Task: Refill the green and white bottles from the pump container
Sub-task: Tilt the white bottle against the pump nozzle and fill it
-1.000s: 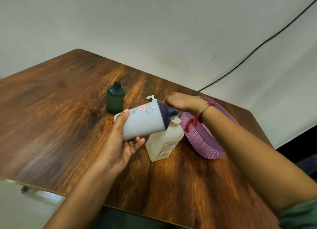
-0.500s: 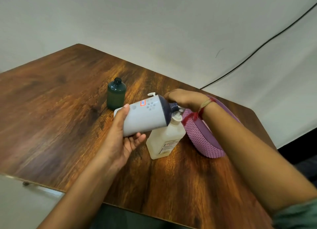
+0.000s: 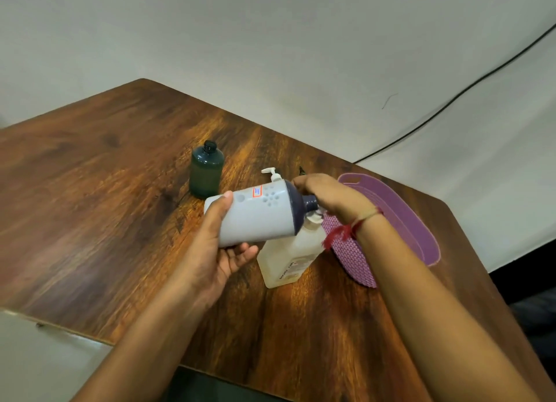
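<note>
A person's left hand holds the white bottle tipped almost on its side above the middle of the wooden table, thumb pressed along the upper side and fingers curled under its base. The bottle's dark neck points right and meets the nozzle of the pump container, which stands upright on the table directly below. The right hand, a red thread tied round its wrist, lies over the container's pump top with fingers curled down round it and the bottle's neck; exactly how the fingertips sit there is hidden. The green bottle stands upright and uncapped farther back, toward the table's far edge, just beyond the white bottle's base and clear of both hands. A purple woven basket sits just beside the pump container, near the table's right edge and partly behind the right wrist. A small white pump head shows above the white bottle's upper side
</note>
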